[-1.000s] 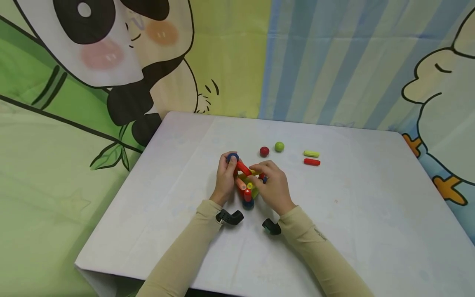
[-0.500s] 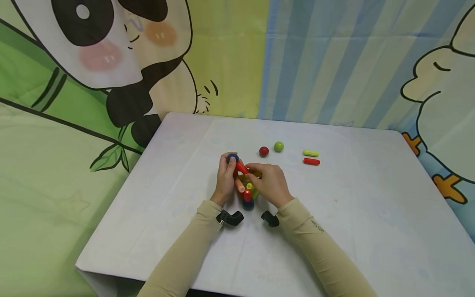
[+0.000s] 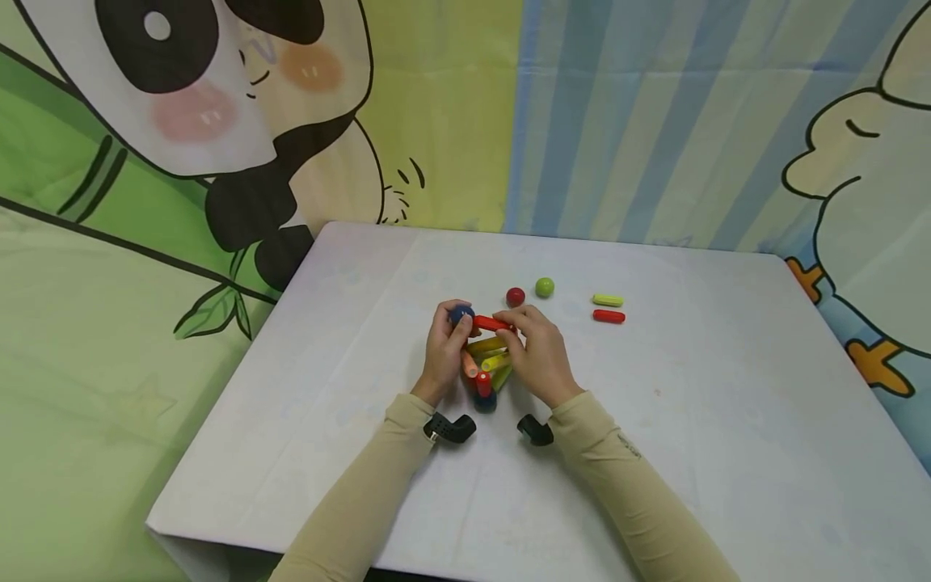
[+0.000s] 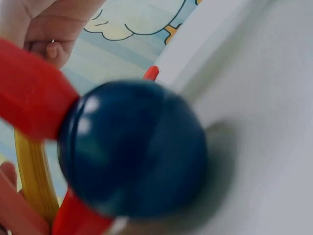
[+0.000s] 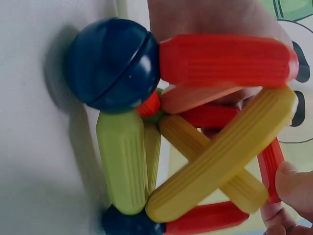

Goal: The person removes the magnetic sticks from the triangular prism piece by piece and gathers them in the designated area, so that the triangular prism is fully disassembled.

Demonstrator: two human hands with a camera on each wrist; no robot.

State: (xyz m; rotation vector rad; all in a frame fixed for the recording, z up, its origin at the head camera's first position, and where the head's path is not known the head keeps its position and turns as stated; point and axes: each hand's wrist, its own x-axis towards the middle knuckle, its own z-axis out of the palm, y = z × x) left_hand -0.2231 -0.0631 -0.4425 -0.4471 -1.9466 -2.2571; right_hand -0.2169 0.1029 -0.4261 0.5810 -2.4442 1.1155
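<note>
My left hand [image 3: 440, 352] holds a dark blue ball [image 3: 461, 314] between thumb and fingers. A red ridged stick [image 3: 491, 323] lies almost level from that ball to my right hand [image 3: 541, 356], whose thumb and fingers pinch its far end. Below both hands stands a small frame of sticks and balls. It has a salmon stick [image 3: 469, 364], yellow sticks [image 5: 220, 156] that cross one another, a light green stick [image 5: 121, 161] and another red stick [image 5: 227, 59]. A second blue ball [image 5: 115, 63] forms its near corner, large in the left wrist view.
Behind the hands a red ball [image 3: 516, 297] and a green ball [image 3: 545, 287] lie on the white table [image 3: 698, 420]. Farther right are a loose yellow-green stick [image 3: 608, 300] and a loose red stick [image 3: 608, 316]. A printed curtain [image 3: 436, 105] hangs behind the table.
The red stick between my hands has swung up from a downward slant to nearly level. My right hand has shifted up and right with its end, and the yellow sticks show more.
</note>
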